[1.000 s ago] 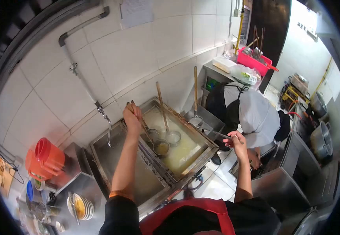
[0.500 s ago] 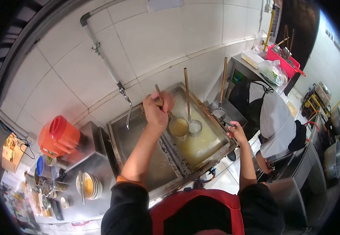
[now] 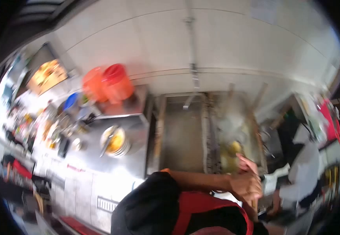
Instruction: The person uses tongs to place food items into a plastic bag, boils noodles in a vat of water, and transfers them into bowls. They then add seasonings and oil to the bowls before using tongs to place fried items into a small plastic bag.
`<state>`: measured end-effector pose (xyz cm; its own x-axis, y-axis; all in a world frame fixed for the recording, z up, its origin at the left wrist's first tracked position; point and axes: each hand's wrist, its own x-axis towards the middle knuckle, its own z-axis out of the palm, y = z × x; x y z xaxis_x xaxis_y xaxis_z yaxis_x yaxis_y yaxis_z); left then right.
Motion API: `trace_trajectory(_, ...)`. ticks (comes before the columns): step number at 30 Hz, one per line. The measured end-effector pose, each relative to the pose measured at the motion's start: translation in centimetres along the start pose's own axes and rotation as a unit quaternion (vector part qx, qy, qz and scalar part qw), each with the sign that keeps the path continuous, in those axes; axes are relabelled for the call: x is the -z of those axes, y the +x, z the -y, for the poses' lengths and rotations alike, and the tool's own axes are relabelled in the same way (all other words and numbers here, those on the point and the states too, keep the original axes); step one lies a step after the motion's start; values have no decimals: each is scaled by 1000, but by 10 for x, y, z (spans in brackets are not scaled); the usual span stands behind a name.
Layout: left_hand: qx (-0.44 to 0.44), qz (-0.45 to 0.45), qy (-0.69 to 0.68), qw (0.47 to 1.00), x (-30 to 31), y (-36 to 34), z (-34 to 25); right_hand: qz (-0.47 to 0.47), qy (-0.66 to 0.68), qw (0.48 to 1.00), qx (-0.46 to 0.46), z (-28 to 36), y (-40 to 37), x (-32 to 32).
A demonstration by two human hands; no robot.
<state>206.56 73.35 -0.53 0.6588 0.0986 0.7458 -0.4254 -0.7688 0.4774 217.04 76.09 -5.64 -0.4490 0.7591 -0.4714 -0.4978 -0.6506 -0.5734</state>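
Note:
My left hand point(image 3: 246, 186) is at the right end of my outstretched left forearm, its fingers closed round a wooden handle that shows below it. Just above it are the blurred fingers of my right hand point(image 3: 247, 163), whose grip is smeared by motion. The two hands overlap at the near edge of the right-hand basin point(image 3: 226, 121). Beyond the fingers, a ladle point(image 3: 236, 147) with yellowish contents sits over the cloudy liquid. Left of it lies a second basin point(image 3: 181, 137) with greyish liquid.
A steel counter point(image 3: 134, 137) at left bears stacked bowls point(image 3: 117, 144) with a utensil across them, and a raised shelf with red-orange pitchers point(image 3: 117, 84). A tap point(image 3: 189, 101) hangs over the left basin. At right, a person point(image 3: 305, 164) in light clothing bends down beside a pink basket point(image 3: 329, 117).
The view has swung left and blurred. My left hand has moved from above the basins down toward me, beside my right hand. The ladle now lies nearer the right basin's front.

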Motion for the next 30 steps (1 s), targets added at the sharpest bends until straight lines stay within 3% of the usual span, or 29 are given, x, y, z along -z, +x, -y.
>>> trace_trajectory(2, 11, -62, 45, 997, 22, 0, -34, -21, -42, 994, -99, 3, 13, 40)
trace_trajectory(4, 16, -170, 88, 981, 34, -16, -55, -69, -46, 996, -29, -18, -1, 20)
trace_trajectory(7, 126, -258, 153, 946, 73, -73, -88, -136, -47, 982, 123, -25, -36, -19)
trace_trajectory(11, 298, -372, 303, 825, 115, -191, -145, 76, 13, 983, 164, -27, -51, 0)
trace_trajectory(13, 347, -453, 288, 769, 124, -235, -191, 23, -19, 977, 213, -32, -54, -15)
trace_trajectory(15, 365, -537, 298, 700, 122, -275, -227, 36, 28, 979, 201, -39, -46, -3)
trace_trajectory(19, 409, -563, 408, 590, 118, -346, -291, 41, 56, 981, 181, -46, -24, 31)
trace_trajectory(20, 420, -573, 425, 561, 117, -360, -302, -3, 34, 977, 210, -56, -23, 29)
trace_trajectory(23, 429, -560, 501, 503, 132, -414, -326, 41, 26, 977, 206, -61, -13, 50)
trace_trajectory(25, 505, -591, 430, 460, 161, -458, -333, 38, 7, 976, 215, -59, -16, 50)
trace_trajectory(27, 489, -537, 522, 448, 200, -484, -330, 69, 27, 974, 216, -65, -23, 41)
trace_trajectory(30, 677, -390, 439, 445, 254, -510, -312, -2, 36, 969, 246, -65, -26, 20)
